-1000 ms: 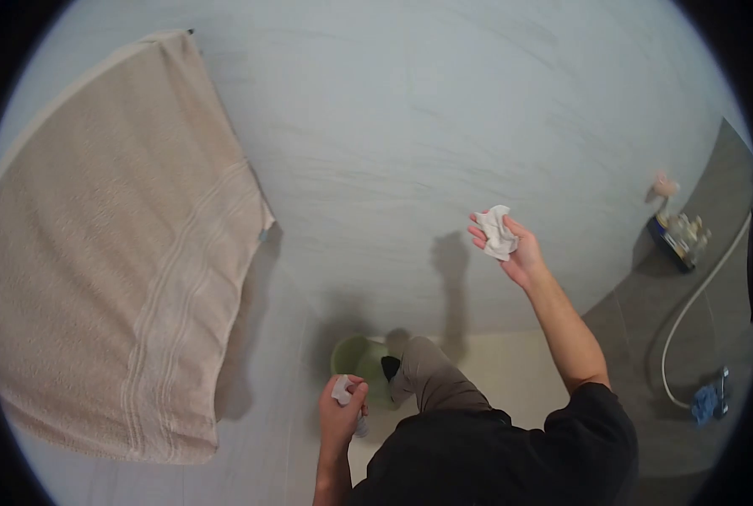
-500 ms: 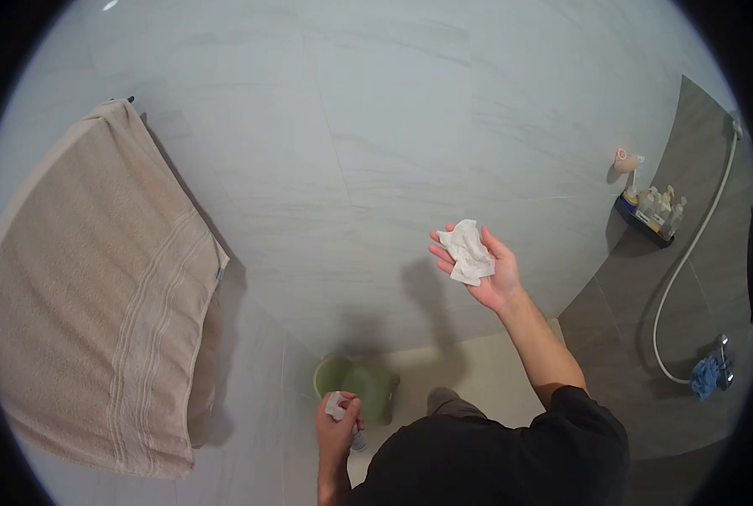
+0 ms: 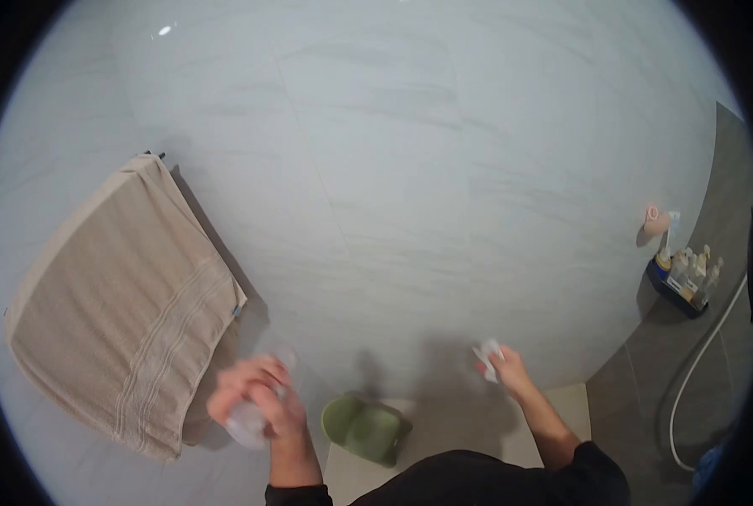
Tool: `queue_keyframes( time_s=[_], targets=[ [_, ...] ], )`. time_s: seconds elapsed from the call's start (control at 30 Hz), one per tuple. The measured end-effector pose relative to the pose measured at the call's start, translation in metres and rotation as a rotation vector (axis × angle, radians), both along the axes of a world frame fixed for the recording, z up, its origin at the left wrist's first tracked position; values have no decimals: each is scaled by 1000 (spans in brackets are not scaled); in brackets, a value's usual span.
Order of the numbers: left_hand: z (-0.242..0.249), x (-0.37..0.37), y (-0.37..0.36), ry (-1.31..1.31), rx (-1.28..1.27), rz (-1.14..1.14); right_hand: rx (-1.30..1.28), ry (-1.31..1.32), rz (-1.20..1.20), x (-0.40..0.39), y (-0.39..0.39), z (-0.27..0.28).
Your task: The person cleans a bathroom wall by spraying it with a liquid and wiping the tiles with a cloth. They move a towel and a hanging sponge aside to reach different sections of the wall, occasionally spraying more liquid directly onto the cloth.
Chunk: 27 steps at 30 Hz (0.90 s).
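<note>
My left hand (image 3: 262, 392), smeared by motion, is raised in front of the towel's lower right corner. Its fingers wrap round a pale, see-through bottle (image 3: 246, 424), whose ends show above and below the fist; the exact kind is blurred. Lower right of the middle, my right hand (image 3: 507, 368) is closed on a crumpled white tissue (image 3: 491, 361), which sticks out past the fingers near the marbled wall.
A beige towel (image 3: 123, 312) hangs from a bar on the left. Below stands a green plastic stool (image 3: 372, 432) on the floor. At right, a corner shelf (image 3: 676, 291) holds several bottles, beside a pale shower hose (image 3: 705, 346) and a pink wall-mounted item (image 3: 655, 221).
My left hand has risen with the bottle. My right hand has dropped and closed round the tissue, which lay on its open palm before. The camera view has tilted upward.
</note>
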State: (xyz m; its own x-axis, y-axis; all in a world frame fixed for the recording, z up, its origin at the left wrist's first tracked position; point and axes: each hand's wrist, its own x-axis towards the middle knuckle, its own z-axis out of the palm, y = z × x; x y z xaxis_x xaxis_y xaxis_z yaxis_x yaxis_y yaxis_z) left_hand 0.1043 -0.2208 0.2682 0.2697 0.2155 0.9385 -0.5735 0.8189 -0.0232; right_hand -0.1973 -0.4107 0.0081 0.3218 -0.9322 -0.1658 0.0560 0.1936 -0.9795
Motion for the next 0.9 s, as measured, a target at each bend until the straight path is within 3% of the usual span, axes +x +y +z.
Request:
queue_keyframes(
  time_s=[0.07, 0.13, 0.2, 0.27, 0.3, 0.37, 0.43, 0.57, 0.77, 0.9],
  targets=[
    [13, 8, -47, 344, 237, 188, 27, 29, -52, -31, 2, -40],
    [-10, 3, -69, 304, 312, 178, -113, 129, -132, -67, -13, -121],
    [-8, -11, -90, 231, 350, 144, -2, 186, -145, -92, -4, -114],
    [-15, -31, -88, -88, 295, 128, 34, 143, -201, -118, 1, -129],
    [-9, -36, -99, -78, 298, 142, 34, 151, -185, -130, 2, -141],
    [19, -35, -133, 337, 604, -194, 72, 263, -195, -154, -3, -170],
    [31, -40, -141, 311, 548, -223, 55, 417, -150, -183, -9, -216],
    [65, -64, -150, 250, 525, -216, 210, 483, -246, -236, 23, -287],
    [78, -63, -192, 372, 658, -353, 417, 614, -214, -274, 62, -319],
    [76, -74, -218, 297, 710, -341, 435, 612, -194, -279, 63, -320]
  ],
)
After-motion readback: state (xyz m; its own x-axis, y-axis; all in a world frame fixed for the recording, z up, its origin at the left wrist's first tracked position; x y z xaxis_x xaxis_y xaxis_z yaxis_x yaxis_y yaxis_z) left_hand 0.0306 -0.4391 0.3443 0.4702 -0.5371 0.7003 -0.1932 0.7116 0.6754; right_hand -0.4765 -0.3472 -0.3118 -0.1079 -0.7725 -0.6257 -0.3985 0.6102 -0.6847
